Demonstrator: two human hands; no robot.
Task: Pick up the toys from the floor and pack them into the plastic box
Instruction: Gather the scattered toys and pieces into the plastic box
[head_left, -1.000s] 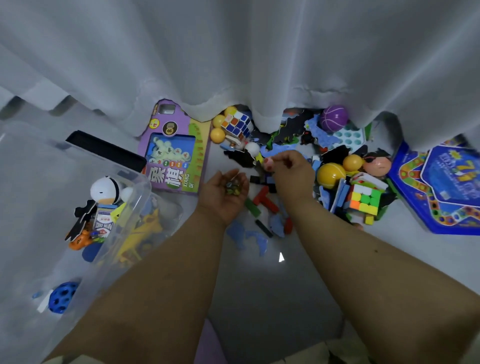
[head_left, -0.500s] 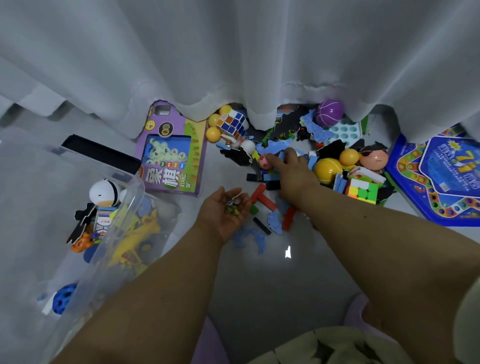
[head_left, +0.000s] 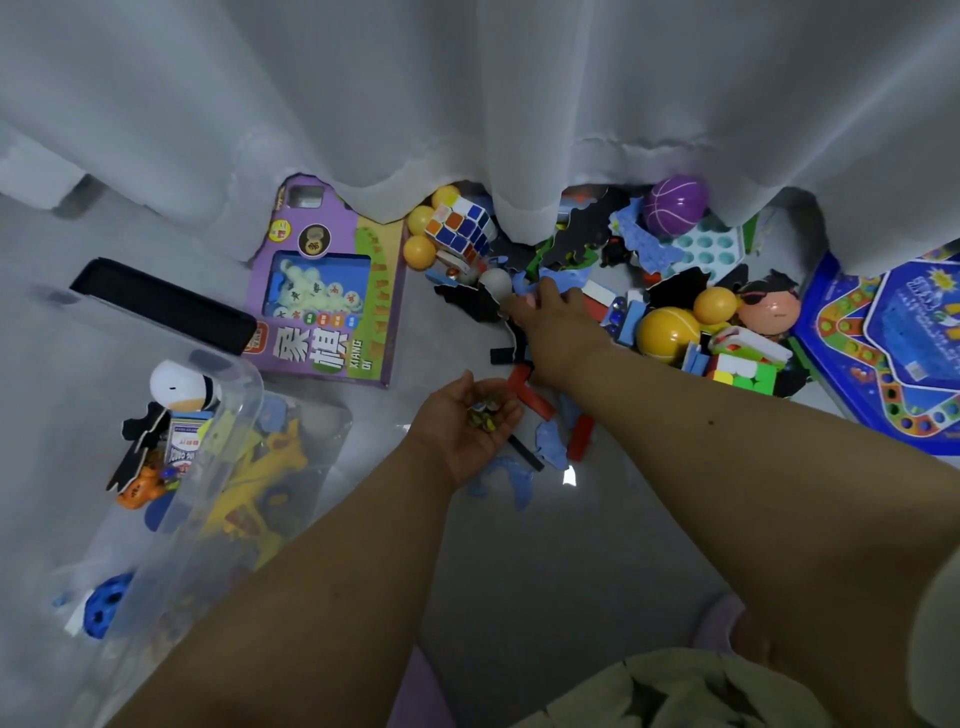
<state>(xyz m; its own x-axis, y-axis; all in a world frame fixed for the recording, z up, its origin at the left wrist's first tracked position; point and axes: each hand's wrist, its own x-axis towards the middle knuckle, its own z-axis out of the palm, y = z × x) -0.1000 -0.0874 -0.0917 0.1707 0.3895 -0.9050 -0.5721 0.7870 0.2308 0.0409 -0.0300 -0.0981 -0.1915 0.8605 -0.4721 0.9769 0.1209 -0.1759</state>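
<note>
My left hand (head_left: 467, 423) is palm up and cupped around several small marbles (head_left: 483, 413), just right of the clear plastic box (head_left: 244, 395). The box holds a white penguin toy (head_left: 179, 384), a yellow plane (head_left: 260, 467) and a blue ball (head_left: 104, 605). My right hand (head_left: 553, 325) reaches into the toy pile by the curtain. Its fingers are stretched out and touch a blue foam piece (head_left: 524, 286) next to a white ball (head_left: 493, 283). Red blocks (head_left: 530, 395) and more blue foam pieces (head_left: 550, 441) lie on the floor between my hands.
A white curtain (head_left: 467, 104) hangs over the back of the pile. On the floor are a purple chess box (head_left: 332, 301), a Rubik's cube (head_left: 460, 228), yellow balls (head_left: 665, 332), a purple ball (head_left: 675, 200), a doll head (head_left: 766, 312), a second cube (head_left: 743, 371) and a blue game board (head_left: 883, 353).
My right hand has moved away from me, deeper into the pile, and its fingers have stretched out. My left hand with the marbles has drifted a little back toward me.
</note>
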